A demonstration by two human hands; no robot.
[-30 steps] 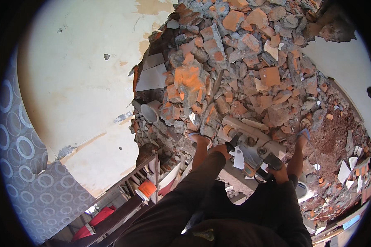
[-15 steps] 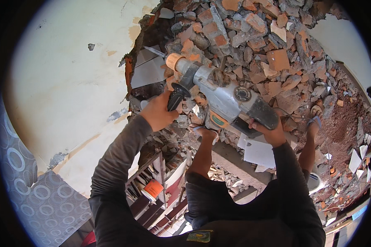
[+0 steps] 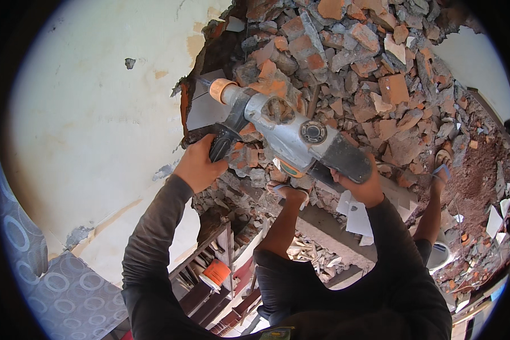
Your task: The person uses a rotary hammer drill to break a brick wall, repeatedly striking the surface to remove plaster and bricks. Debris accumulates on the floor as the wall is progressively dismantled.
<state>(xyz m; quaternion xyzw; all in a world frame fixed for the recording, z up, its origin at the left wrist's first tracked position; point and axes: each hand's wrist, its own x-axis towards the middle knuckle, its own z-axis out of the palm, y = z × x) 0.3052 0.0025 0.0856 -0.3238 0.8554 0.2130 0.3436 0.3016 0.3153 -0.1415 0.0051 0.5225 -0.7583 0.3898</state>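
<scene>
A grey and black demolition hammer with an orange collar spans the space between my two hands. My left hand is wrapped round its black side handle, close to the front end. At the back end, my right hand grips the rear handle; the housing hides part of its fingers. The tool's tip points up and left at the broken edge of a cream wall. Where the chisel meets the wall's dark, ragged edge, I cannot make out clearly whether they touch.
Broken bricks and mortar pile up ahead and to the right. My sandalled feet stand among the debris. A concrete beam lies between my legs. At lower left are a shelf with an orange and white tub and a circle-patterned grey sheet.
The demolition hammer and both hands have shifted left, bringing the chisel tip to the wall's broken edge. Both hands keep their grip.
</scene>
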